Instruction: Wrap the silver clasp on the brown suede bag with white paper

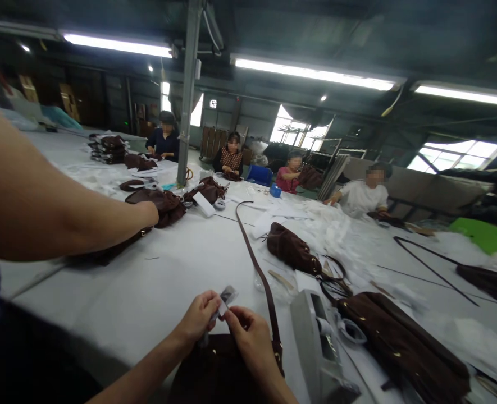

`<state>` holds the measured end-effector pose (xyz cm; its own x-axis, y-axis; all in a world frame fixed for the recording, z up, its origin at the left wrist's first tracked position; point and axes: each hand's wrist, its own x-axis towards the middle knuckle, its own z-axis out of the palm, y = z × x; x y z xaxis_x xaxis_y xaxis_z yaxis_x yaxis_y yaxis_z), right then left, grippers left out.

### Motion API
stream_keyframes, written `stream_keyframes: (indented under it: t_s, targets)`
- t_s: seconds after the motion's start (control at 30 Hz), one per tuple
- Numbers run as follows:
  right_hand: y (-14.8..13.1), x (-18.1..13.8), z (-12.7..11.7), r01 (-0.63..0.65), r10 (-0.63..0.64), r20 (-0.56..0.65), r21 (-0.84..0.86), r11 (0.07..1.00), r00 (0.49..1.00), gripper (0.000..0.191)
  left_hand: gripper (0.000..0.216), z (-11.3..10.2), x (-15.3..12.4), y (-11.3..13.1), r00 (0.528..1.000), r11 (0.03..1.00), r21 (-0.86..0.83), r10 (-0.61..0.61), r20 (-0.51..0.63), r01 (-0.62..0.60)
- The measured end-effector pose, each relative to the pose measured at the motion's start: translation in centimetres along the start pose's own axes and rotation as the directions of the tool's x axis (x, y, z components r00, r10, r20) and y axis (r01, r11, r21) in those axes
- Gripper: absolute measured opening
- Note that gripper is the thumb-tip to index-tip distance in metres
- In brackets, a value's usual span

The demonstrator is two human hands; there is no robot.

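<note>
Just above the dark brown bag (210,373) at the table's near edge, my left hand (201,315) pinches a small strip of white wrapping (223,306) with a greyish, see-through end. My right hand (248,332) is closed with thumb and fingertips on the same strip. The bag's long brown strap (259,269) runs from its right side away over the table. To the right of my hands stands a grey tape dispenser (315,342). What exactly the wrapping covers is too small to make out.
Brown bags lie at the right (404,336) and mid-table (290,247). A co-worker's arm (83,207) reaches in from the left over another bag (164,205). Several people sit along the far side. A metal post (188,95) rises from the table. Plastic sheeting (332,230) is scattered about.
</note>
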<state>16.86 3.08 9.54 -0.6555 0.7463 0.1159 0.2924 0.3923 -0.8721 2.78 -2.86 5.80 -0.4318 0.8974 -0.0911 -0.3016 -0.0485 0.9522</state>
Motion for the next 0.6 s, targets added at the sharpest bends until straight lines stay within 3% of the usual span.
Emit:
stream_keyframes:
  t_s: [0.17, 0.33, 0.6]
  targets:
    - [-0.5, 0.6, 1.1, -0.012, 0.003, -0.149, -0.059, 0.998, 0.989, 0.031, 0.039, 0.7, -0.3, -0.5, 0.994, 0.994, 0.085, 0.081, -0.079, -0.075]
    - [-1.0, 0.7, 1.2, 0.041, -0.032, -0.116, 0.072, 0.997, 0.993, 0.032, 0.040, 1.0, -1.3, 0.1, 0.991, 0.990, 0.095, 0.115, -0.066, -0.108]
    - [-1.5, 1.7, -0.4, 0.074, -0.072, -0.019, 0.100, 0.992, 0.997, 0.037, 0.044, 0.6, -0.9, 1.2, 0.987, 0.990, 0.127, 0.039, 0.157, -0.059]
